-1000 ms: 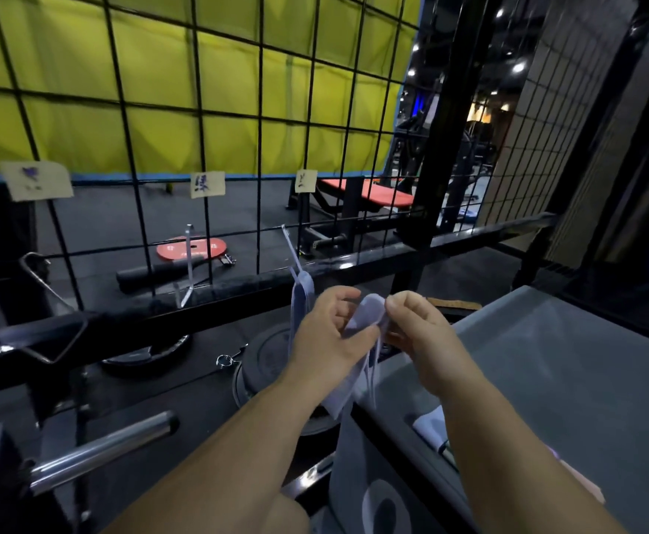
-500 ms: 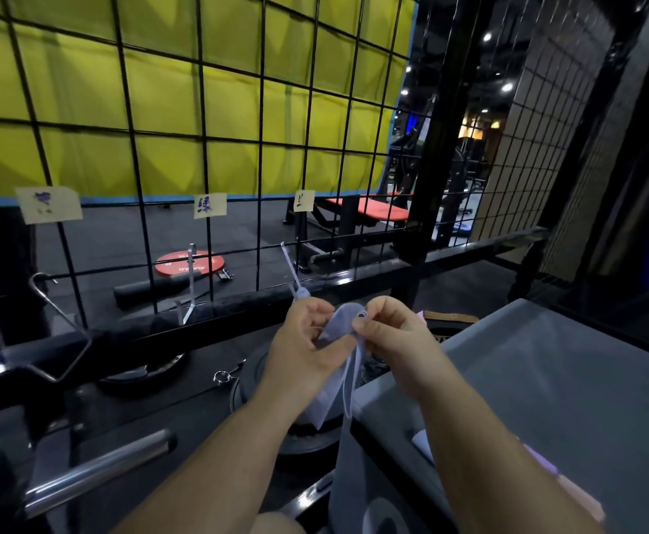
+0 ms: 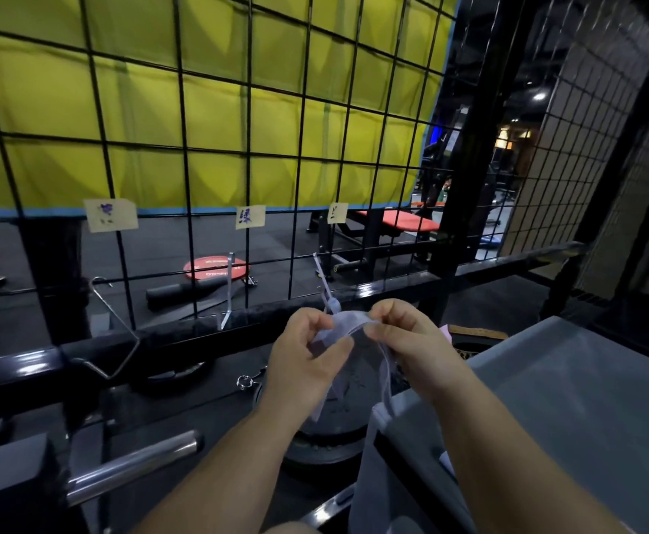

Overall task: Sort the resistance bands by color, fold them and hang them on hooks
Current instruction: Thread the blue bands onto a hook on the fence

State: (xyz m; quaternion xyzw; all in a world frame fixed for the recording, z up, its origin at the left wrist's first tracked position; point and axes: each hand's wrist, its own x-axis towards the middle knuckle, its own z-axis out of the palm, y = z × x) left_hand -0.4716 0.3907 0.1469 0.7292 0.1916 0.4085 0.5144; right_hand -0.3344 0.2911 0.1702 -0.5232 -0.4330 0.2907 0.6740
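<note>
A pale lilac resistance band [image 3: 348,324] is stretched between my two hands in front of the black wire grid [image 3: 299,163]. My left hand [image 3: 307,352] pinches its left part between thumb and fingers. My right hand [image 3: 403,337] pinches the right part, and the band's loops hang down below it. Right behind the band a slim hook [image 3: 324,283] juts from the grid, under the rightmost of three paper labels [image 3: 337,212]. Another hook [image 3: 229,291] hangs below the middle label [image 3: 250,216], and a larger wire hook [image 3: 116,333] sits below the left label [image 3: 110,214].
A grey table [image 3: 569,398] stands at the right, with pale bands [image 3: 446,460] partly hidden by my right forearm. A black rail [image 3: 199,333] runs along the grid's foot. Weight plates [image 3: 326,422], a steel bar end [image 3: 137,464] and a spring clip [image 3: 246,380] lie below.
My hands have drawn slightly apart, spreading the bunched band into a taut strip. They sit a little lower and closer to the rightmost hook; the view has tilted upward.
</note>
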